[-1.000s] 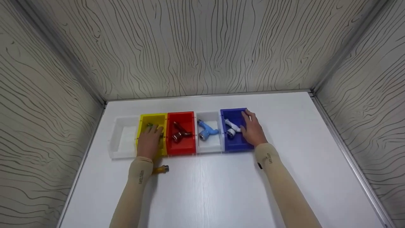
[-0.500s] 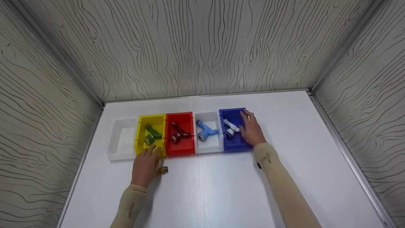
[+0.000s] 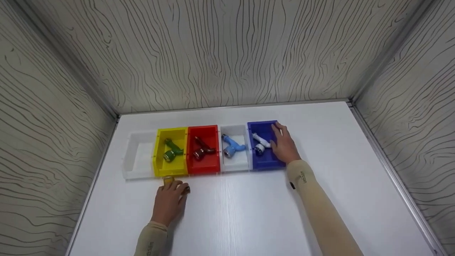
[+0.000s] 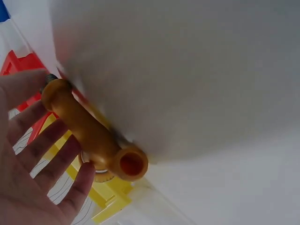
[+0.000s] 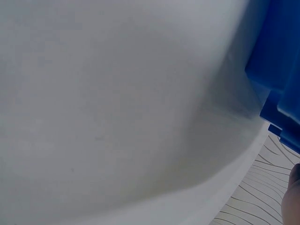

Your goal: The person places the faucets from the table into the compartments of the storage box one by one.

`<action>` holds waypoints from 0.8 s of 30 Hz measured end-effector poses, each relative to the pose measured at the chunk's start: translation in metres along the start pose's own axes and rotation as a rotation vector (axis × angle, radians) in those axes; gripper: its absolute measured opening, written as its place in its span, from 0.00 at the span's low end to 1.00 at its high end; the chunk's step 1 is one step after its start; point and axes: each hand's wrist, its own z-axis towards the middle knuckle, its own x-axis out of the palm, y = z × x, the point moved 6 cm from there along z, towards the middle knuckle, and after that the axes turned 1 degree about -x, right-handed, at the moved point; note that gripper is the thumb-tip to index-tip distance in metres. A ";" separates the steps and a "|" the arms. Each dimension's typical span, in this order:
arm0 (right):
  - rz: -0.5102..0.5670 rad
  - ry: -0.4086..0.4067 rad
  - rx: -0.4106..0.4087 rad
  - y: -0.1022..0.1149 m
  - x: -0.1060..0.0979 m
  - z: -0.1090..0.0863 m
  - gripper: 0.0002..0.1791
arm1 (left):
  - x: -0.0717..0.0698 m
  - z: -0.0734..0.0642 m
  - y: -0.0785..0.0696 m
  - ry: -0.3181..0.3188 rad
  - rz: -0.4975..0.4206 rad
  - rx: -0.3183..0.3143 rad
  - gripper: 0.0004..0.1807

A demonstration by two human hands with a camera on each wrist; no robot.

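In the head view my left hand [image 3: 167, 202] is over an amber-yellow plastic tap [image 3: 168, 180], just in front of the yellow bin [image 3: 170, 172]. The left wrist view shows the tap [image 4: 89, 124] held by my thumb at its threaded end and fingers along its body. My right hand [image 3: 285, 145] rests on the right rim of the blue bin [image 3: 267, 163], beside a white tap [image 3: 262, 142]. A green tap [image 3: 173, 149] lies in the yellow bin, a brown tap [image 3: 203, 148] in the red bin [image 3: 202, 167], and a light blue tap [image 3: 233, 145] in a white bin [image 3: 234, 167].
At the row's left end stands a translucent white bin [image 3: 137, 174]. The bins stand side by side on a white table [image 3: 234, 213]. Wood-patterned panels [image 3: 220, 53] enclose the back and sides.
My left hand has drawn back from the yellow bin toward the near side and taken hold of the amber tap. The green tap is uncovered in the yellow bin. My right hand stays at the blue bin.
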 end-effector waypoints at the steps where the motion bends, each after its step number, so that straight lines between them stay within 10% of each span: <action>1: 0.001 0.003 -0.002 0.000 0.000 0.000 0.37 | 0.001 -0.001 0.000 -0.010 0.002 0.004 0.18; 24: -0.019 -0.005 -0.016 -0.003 0.000 0.000 0.37 | -0.001 0.002 0.004 -0.051 -0.027 0.001 0.18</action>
